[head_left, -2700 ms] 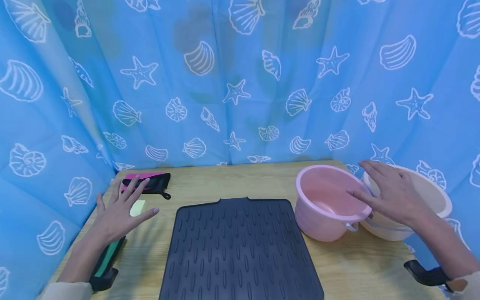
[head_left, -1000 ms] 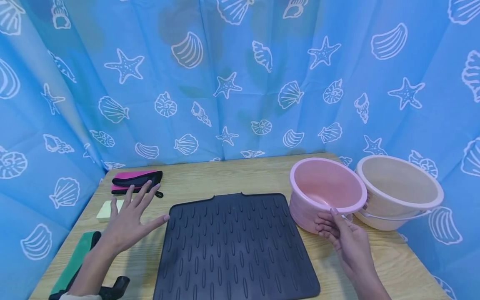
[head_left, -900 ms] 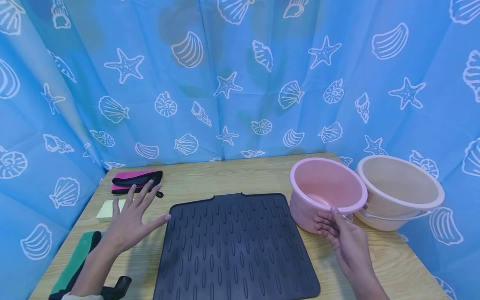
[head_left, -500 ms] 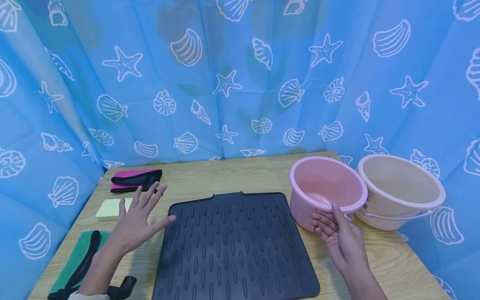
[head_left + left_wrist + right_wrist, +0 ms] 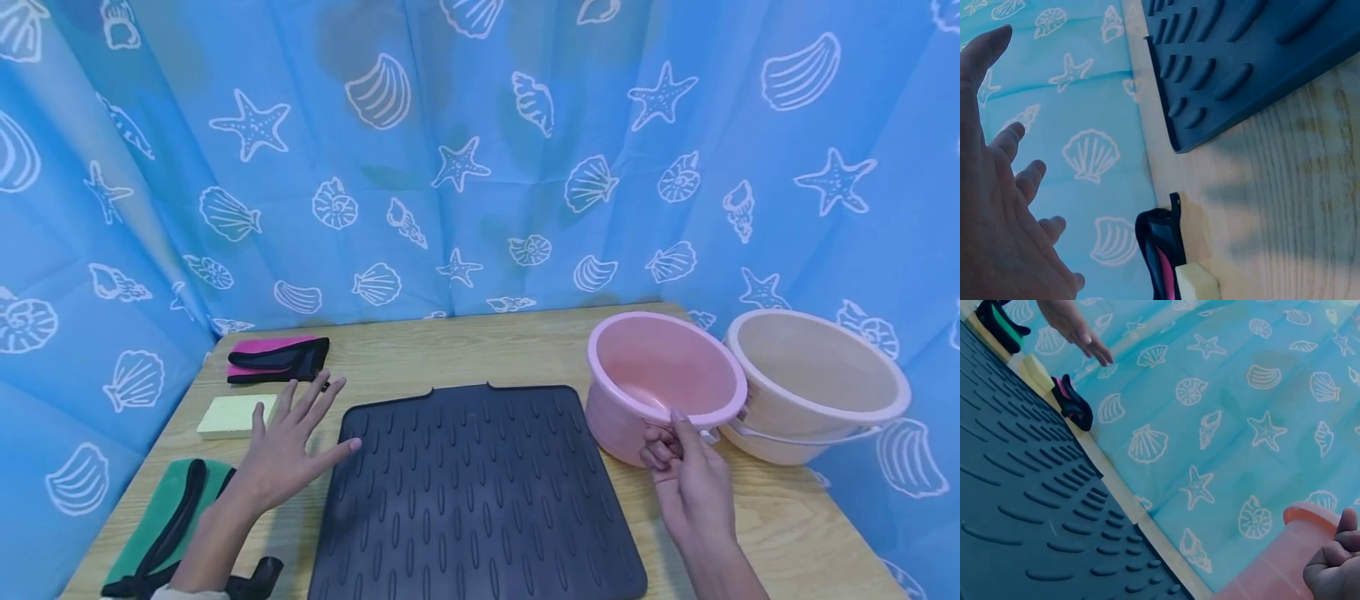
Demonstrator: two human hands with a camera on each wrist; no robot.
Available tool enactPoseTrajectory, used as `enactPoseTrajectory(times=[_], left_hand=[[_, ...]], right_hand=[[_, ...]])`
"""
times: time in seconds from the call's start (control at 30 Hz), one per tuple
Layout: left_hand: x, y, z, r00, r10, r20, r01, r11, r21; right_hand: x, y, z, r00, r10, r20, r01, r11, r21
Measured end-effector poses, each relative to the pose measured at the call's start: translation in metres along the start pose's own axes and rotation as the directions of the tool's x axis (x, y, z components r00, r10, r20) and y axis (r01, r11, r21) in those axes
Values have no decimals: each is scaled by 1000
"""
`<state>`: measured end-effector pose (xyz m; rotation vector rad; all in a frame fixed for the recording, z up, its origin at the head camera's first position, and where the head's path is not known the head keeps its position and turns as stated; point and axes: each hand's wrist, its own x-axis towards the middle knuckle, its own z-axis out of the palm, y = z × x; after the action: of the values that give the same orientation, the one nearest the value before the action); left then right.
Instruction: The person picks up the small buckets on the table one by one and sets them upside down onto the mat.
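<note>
My right hand [image 5: 697,492] is at the front of a pink bucket [image 5: 611,425], its thumb at the rim and its other fingers curled below. It pinches the bucket there; whether by the rim or a handle is hard to tell. The right wrist view also has these curled fingers [image 5: 1329,569] against the pink bucket [image 5: 1272,569]. My left hand [image 5: 281,467] hovers with spread fingers between a dark ribbed mat [image 5: 472,500] and a pale yellow sponge [image 5: 228,417]. In the left wrist view, the left hand [image 5: 1004,206] holds nothing.
A cream bucket [image 5: 772,450] stands right beside the pink one. Along the table's left side lie a pink-and-black item [image 5: 281,360] and a green piece with black straps [image 5: 161,512]. A blue shell-print curtain [image 5: 465,125] closes off the back and sides.
My right hand has gone from above the gap between the two buckets to the pink bucket's front, and its fingers have curled in. My left hand, still spread, has drifted slightly right.
</note>
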<state>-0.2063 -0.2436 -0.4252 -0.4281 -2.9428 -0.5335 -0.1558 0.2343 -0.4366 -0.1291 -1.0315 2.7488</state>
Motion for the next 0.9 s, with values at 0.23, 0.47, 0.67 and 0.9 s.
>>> enactPoseTrajectory(times=[0.23, 0.47, 0.67, 0.9], left_hand=[[-2, -2, 1, 1000, -1, -10, 1, 1000, -5], [2, 3, 3, 1000, 15, -7, -15, 1000, 21], [3, 7, 4, 1000, 9, -2, -9, 999, 39], [9, 14, 5, 999, 36, -14, -35, 998, 42]], right_hand=[[-1, -8, 7, 998, -38, 47, 33, 993, 111], [-2, -11, 12, 989, 20, 144, -68, 940, 334], [-2, -3, 18, 952, 76, 295, -220, 842, 492], [-2, 6, 33, 942, 85, 325, -267, 778, 569]])
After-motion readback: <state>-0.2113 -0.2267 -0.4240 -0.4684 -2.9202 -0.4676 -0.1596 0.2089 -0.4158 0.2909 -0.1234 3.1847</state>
